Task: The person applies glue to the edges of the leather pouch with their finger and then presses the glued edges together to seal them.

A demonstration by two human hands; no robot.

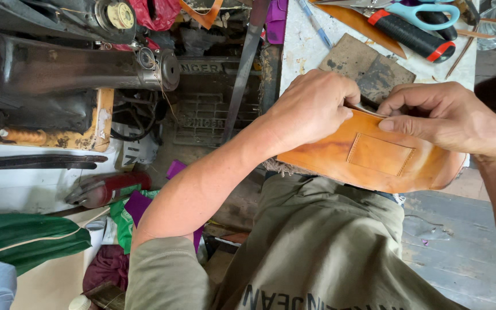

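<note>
Centrally, at about three o'clock of the view: one tan leather piece [374, 158] with a stitched rectangular patch on its face, lying across the near edge of a white worktable [302, 46] and over the person's lap.

Left hand [311, 106]: closed on the top edge of the leather piece, fingers curled over it, thumb tucked under.

Right hand [449, 117]: closed, thumb and forefinger pinching the same top edge just beside the left hand.

At one o'clock, on the worktable: a dark worn square pad [365, 66], touching the hands' far side; beyond it scissors with light blue handles [423, 11], a black tool with red ends [411, 37], a blue pen [317, 23] and a strip of brown leather [363, 23].

At ten o'clock: a black sewing machine [70, 63], with a round yellowish label [120, 15] on its top and a cast metal plate [205, 109] with raised lettering beside it.

At eight o'clock, low: a red and grey cylinder [107, 188], green cloth [24, 238], purple scraps [139, 204].

At six o'clock: an olive shirt [317, 247] with dark printed letters along the bottom edge.
</note>
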